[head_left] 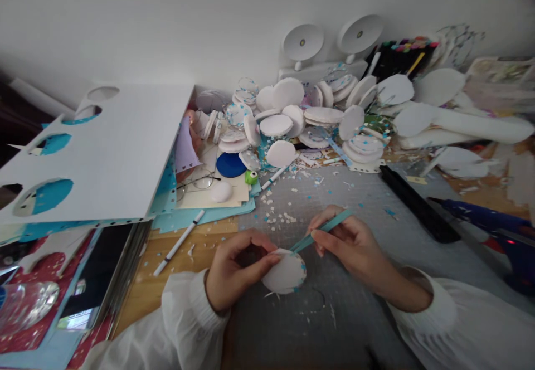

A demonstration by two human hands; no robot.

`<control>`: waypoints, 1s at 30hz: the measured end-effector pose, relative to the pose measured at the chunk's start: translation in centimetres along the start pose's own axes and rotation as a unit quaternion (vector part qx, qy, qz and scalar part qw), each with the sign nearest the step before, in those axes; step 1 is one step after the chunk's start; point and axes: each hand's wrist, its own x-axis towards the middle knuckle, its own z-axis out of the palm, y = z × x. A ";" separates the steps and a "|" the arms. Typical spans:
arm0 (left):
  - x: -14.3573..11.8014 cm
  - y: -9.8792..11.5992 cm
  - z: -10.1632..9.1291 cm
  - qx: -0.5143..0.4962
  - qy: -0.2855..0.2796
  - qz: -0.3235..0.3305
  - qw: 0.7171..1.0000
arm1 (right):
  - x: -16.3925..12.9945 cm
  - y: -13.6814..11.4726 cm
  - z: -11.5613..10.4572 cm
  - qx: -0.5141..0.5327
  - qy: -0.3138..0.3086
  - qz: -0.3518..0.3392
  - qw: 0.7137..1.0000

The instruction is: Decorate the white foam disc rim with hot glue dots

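Both hands grip: left hand (234, 272) pinches the white disc (285, 273), right hand (349, 244) pinches the teal strip (321, 230) slanting far-right from its rim.

Matt white foam disc (286, 274); teal paper strip (321, 230); wooden desk (209, 230).

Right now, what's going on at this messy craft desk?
A person in white sleeves holds a white round disc in the left hand over a grey cutting mat. The right hand pinches a teal paper strip whose lower end meets the disc's edge. Behind, a heap of similar white discs lies against the wall, with a blue glue gun at the right and a white punched board at the left.
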 end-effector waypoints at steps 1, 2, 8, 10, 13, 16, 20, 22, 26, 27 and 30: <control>0.0 0.0 0.0 0.001 0.000 -0.005 1.000 | 0.0 0.0 0.0 0.011 0.005 0.004 1.000; 0.0 0.0 0.0 0.001 0.001 -0.010 1.000 | 0.1 -0.1 0.0 0.029 0.014 0.009 0.999; 0.1 0.0 -0.1 0.004 0.019 -0.033 0.999 | 1.1 -0.8 -0.5 0.159 0.107 0.060 0.980; 0.2 -0.1 -0.2 0.006 0.029 -0.033 0.999 | 1.4 -0.9 -0.7 0.177 0.127 0.068 0.974; 0.2 -0.3 -0.3 0.008 0.037 -0.021 0.999 | 1.5 -0.9 -0.8 0.188 0.134 0.073 0.970; 0.3 -0.4 -0.4 0.007 0.041 -0.013 0.999 | 1.5 -0.9 -0.8 0.192 0.144 0.085 0.967; 0.4 -0.5 -0.5 -0.001 0.049 -0.011 0.999 | 1.7 -1.2 -0.9 0.220 0.190 0.105 0.951; 0.5 -0.5 -0.5 0.000 0.060 -0.013 0.998 | 1.9 -1.5 -1.3 0.236 0.215 0.102 0.942; 0.6 -0.6 -0.4 0.015 0.070 -0.007 0.997 | 2.2 -1.8 -2.4 0.229 0.241 0.066 0.941; 0.6 -0.6 -0.4 0.021 0.069 -0.003 0.997 | 2.2 -1.8 -2.7 0.217 0.236 0.052 0.946; 0.7 -0.5 -0.5 0.034 0.068 0.015 0.997 | 2.1 -1.9 -3.2 0.175 0.225 0.019 0.958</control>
